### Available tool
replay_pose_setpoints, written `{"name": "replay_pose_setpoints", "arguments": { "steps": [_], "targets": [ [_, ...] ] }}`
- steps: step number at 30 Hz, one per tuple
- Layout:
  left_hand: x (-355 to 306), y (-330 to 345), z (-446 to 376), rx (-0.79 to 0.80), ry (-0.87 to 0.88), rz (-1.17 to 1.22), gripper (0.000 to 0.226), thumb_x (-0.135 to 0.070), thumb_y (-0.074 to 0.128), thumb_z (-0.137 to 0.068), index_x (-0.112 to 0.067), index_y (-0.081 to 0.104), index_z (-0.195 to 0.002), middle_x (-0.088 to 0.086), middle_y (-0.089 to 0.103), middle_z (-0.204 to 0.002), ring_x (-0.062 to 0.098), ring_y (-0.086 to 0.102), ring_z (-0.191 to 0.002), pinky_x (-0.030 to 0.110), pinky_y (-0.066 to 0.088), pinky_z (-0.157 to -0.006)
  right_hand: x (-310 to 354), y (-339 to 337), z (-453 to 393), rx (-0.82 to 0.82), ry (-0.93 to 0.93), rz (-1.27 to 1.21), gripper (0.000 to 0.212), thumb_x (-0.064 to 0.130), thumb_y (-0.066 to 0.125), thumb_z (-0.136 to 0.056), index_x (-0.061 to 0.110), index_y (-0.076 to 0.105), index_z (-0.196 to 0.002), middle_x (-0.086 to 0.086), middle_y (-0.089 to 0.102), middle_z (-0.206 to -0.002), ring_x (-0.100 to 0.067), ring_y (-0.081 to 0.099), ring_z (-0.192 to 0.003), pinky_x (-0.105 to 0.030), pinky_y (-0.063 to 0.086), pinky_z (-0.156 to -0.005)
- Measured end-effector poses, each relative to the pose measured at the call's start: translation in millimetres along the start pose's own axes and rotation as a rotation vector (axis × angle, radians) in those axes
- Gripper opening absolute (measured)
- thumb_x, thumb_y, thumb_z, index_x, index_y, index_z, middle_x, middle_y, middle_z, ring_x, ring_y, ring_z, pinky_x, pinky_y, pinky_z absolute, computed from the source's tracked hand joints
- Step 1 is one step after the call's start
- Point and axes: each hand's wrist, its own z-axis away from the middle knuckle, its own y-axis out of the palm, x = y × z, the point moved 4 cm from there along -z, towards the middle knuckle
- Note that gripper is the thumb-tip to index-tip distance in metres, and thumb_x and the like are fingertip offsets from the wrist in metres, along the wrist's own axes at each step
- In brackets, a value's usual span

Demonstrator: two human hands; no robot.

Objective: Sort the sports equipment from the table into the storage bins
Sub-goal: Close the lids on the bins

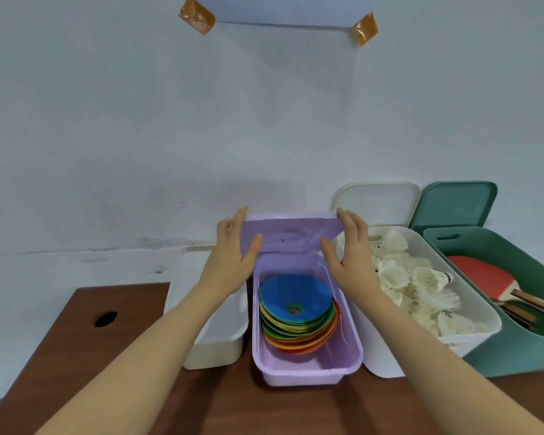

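On the brown bench (76, 356), the purple bin (308, 368) sits nearest, holding a stack of coloured disc cones (297, 312), blue on top. Left of it stands a white bin (214, 346); to its right, a white bin of shuttlecocks (421, 293), then a green bin (515, 350) with paddles (496, 287). Farther back, the left hand (233, 259) and right hand (349, 255) each grip a side of the purple lid (289, 233), tilted above the bin's far end.

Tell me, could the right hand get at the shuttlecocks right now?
Probably not at once: the right hand is holding the purple lid. The shuttlecocks lie uncovered just beside it, so once it lets go, likely yes.
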Motion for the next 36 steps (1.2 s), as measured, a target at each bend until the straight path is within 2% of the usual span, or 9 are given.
{"name": "replay_pose_setpoints", "arguments": {
  "steps": [4, 7, 9, 12, 17, 23, 28, 33, 36],
  "targets": [
    [10, 6, 38, 0.003, -0.049, 0.025, 0.044, -0.043, 0.037, -0.095, -0.015, 0.04, -0.128, 0.004, 0.043, -0.128, 0.014, 0.047, -0.108, 0.022, 0.035, -0.085, 3, -7, 42, 0.04, 0.038, -0.021, 0.044, 0.041, 0.044, -0.091, 0.018, 0.04, -0.129, -0.01, 0.038, -0.136, -0.022, 0.034, -0.13, -0.043, 0.029, -0.107],
    [22, 23, 67, 0.104, -0.085, -0.007, 0.041, -0.041, 0.039, -0.095, -0.013, 0.043, -0.126, 0.004, 0.047, -0.126, 0.014, 0.048, -0.106, 0.023, 0.036, -0.086, 1, -8, 74, 0.084, 0.075, 0.103, 0.044, 0.046, 0.036, -0.091, 0.017, 0.047, -0.123, -0.005, 0.042, -0.134, -0.014, 0.033, -0.128, -0.026, 0.013, -0.105],
    [29, 36, 85, 0.182, -0.102, -0.009, 0.043, -0.036, 0.042, -0.096, -0.013, 0.042, -0.132, 0.004, 0.044, -0.134, 0.014, 0.045, -0.115, 0.024, 0.035, -0.094, -2, -4, 97, 0.12, 0.107, 0.153, 0.046, 0.046, 0.033, -0.092, 0.018, 0.051, -0.123, -0.005, 0.043, -0.135, -0.014, 0.035, -0.127, -0.026, 0.014, -0.103],
    [40, 49, 105, 0.291, -0.098, -0.036, 0.059, -0.046, 0.044, -0.091, -0.01, 0.04, -0.138, 0.009, 0.035, -0.145, 0.022, 0.033, -0.134, 0.031, 0.026, -0.11, -10, 4, 128, 0.165, 0.111, 0.187, 0.042, 0.043, 0.036, -0.094, 0.02, 0.054, -0.123, -0.008, 0.045, -0.135, -0.017, 0.037, -0.127, -0.035, 0.021, -0.101],
    [65, 68, 125, 0.428, 0.041, -0.238, 0.094, -0.079, 0.021, -0.08, -0.008, 0.044, -0.136, 0.019, 0.038, -0.143, 0.04, 0.038, -0.129, 0.052, 0.028, -0.109, -20, 9, 164, 0.254, 0.123, 0.216, 0.04, 0.041, 0.037, -0.094, 0.021, 0.051, -0.126, -0.013, 0.042, -0.137, -0.022, 0.034, -0.127, -0.04, 0.025, -0.099],
    [64, 94, 150, 0.476, 0.099, -0.475, 0.073, -0.063, 0.031, -0.084, -0.009, 0.054, -0.128, 0.018, 0.053, -0.131, 0.052, 0.049, -0.114, 0.062, 0.039, -0.09, -42, 18, 199, 0.401, 0.26, 0.257, 0.056, 0.055, 0.035, -0.089, 0.025, 0.045, -0.135, -0.012, 0.03, -0.147, -0.029, 0.026, -0.137, -0.038, 0.016, -0.106],
    [68, 104, 155, 0.461, 0.138, -0.548, 0.064, -0.055, 0.035, -0.084, -0.012, 0.054, -0.127, 0.017, 0.055, -0.129, 0.042, 0.05, -0.119, 0.053, 0.036, -0.099, -46, 25, 204, 0.475, 0.261, 0.344, 0.06, 0.058, 0.037, -0.088, 0.026, 0.039, -0.139, -0.015, 0.032, -0.147, -0.042, 0.028, -0.135, -0.052, 0.028, -0.104],
    [65, 100, 160, 0.421, 0.159, -0.519, 0.069, -0.06, 0.026, -0.089, -0.011, 0.055, -0.128, 0.018, 0.054, -0.13, 0.042, 0.049, -0.12, 0.052, 0.04, -0.096, -49, 22, 205, 0.489, 0.233, 0.34, 0.059, 0.058, 0.034, -0.09, 0.025, 0.041, -0.138, -0.015, 0.034, -0.146, -0.043, 0.03, -0.133, -0.052, 0.03, -0.103],
    [60, 99, 168, 0.398, 0.158, -0.524, 0.062, -0.054, 0.035, -0.086, -0.011, 0.059, -0.124, 0.016, 0.059, -0.125, 0.04, 0.054, -0.116, 0.048, 0.046, -0.09, -50, 18, 205, 0.495, 0.179, 0.366, 0.058, 0.061, 0.025, -0.093, 0.026, 0.04, -0.136, -0.014, 0.037, -0.144, -0.043, 0.035, -0.13, -0.053, 0.035, -0.099]
  ]
}}
